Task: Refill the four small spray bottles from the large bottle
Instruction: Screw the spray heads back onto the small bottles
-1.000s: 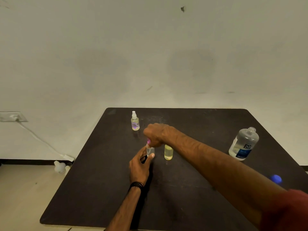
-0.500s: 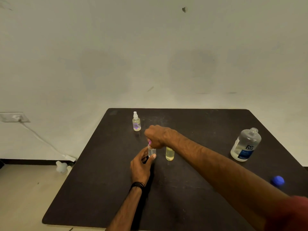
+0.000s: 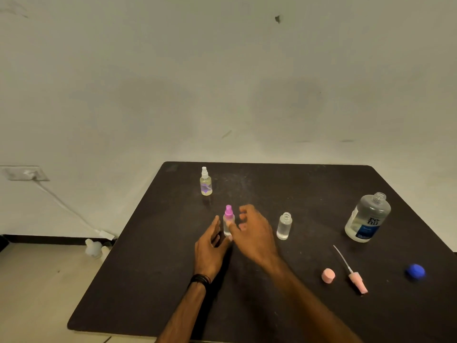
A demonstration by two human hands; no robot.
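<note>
A small clear spray bottle with a magenta cap stands upright on the black table. My left hand is just left of it and my right hand just right of it. Both have their fingers spread and grip nothing. A small bottle with a white nozzle stands further back. An uncapped small clear bottle stands to the right of my right hand. The large bottle stands open at the far right, partly filled with clear liquid.
A pink cap, a pink sprayer head with its tube and a blue cap lie on the table's right front. A wall socket with a white cable is at the left, and white objects lie on the floor.
My right hand has lifted off the magenta cap and drawn back to the right. My left hand has let go of that bottle. A yellowish bottle seen earlier is now hidden behind my right hand.
</note>
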